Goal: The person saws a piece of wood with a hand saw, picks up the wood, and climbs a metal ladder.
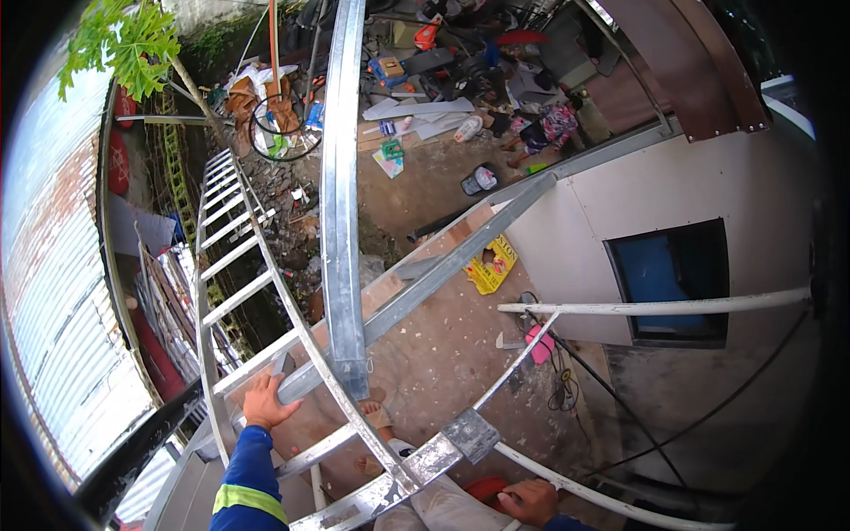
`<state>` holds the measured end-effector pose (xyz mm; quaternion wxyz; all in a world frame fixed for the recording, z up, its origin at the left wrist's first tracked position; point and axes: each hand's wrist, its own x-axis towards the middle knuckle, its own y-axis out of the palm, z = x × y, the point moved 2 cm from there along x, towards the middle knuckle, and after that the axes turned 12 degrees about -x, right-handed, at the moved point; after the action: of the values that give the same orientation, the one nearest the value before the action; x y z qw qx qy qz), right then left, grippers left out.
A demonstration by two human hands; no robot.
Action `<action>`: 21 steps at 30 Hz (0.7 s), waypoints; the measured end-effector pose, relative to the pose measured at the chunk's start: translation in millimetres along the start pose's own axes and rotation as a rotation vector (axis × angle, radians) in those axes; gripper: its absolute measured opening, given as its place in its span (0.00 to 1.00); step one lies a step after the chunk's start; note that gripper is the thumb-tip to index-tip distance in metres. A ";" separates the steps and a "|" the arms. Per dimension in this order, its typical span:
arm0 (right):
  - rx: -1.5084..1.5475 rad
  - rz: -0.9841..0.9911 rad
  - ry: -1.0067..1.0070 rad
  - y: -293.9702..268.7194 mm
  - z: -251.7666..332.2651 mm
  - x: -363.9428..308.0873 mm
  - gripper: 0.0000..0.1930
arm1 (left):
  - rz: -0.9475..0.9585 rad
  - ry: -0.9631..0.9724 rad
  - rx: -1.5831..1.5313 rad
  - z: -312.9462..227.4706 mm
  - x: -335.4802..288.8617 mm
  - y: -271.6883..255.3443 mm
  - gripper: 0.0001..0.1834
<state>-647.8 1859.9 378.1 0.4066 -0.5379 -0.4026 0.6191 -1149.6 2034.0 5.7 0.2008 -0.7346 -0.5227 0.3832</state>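
Observation:
My left hand (270,403), in a blue sleeve with a yellow-green band, is closed over the near end of a grey metal beam (425,284) that slants up to the right. An aluminium ladder (270,257) lies around that hand, its rails running away to the upper left. A long shiny metal bar (341,177) crosses the beam just right of the ladder. My right hand (529,504) is low in the view, fingers curled, beside a red object (485,488) and the white pipe railing (602,509). What it holds, if anything, is hidden.
A grey wall with a window (673,279) stands right. A white pipe (664,305) and black cables (620,403) cross there. Below lie a yellow bag (491,265), a bucket (479,180) and clutter; a person (553,128) bends nearby. A corrugated roof (62,310) is left.

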 end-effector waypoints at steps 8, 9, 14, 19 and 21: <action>0.003 -0.019 -0.001 -0.2 -0.4 1.3 0.07 | 0.013 -0.028 -0.019 -2.5 1.7 0.5 0.43; 0.003 -0.015 0.007 -0.4 -0.1 1.5 0.07 | 0.010 -0.027 -0.012 -2.8 1.6 -0.3 0.43; 0.009 -0.009 0.012 2.8 -2.0 -2.0 0.07 | 0.006 -0.018 0.000 2.3 -0.5 1.7 0.43; 0.014 -0.032 0.002 5.7 -4.0 -3.9 0.07 | -0.006 0.004 -0.007 -2.5 1.6 0.0 0.42; 0.018 -0.038 0.011 5.3 -3.8 -3.4 0.07 | -0.003 0.002 -0.001 -4.3 1.5 -0.7 0.42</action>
<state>-644.1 1855.1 374.0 0.4252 -0.5302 -0.4049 0.6117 -1146.4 2036.1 8.4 0.2017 -0.7342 -0.5239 0.3818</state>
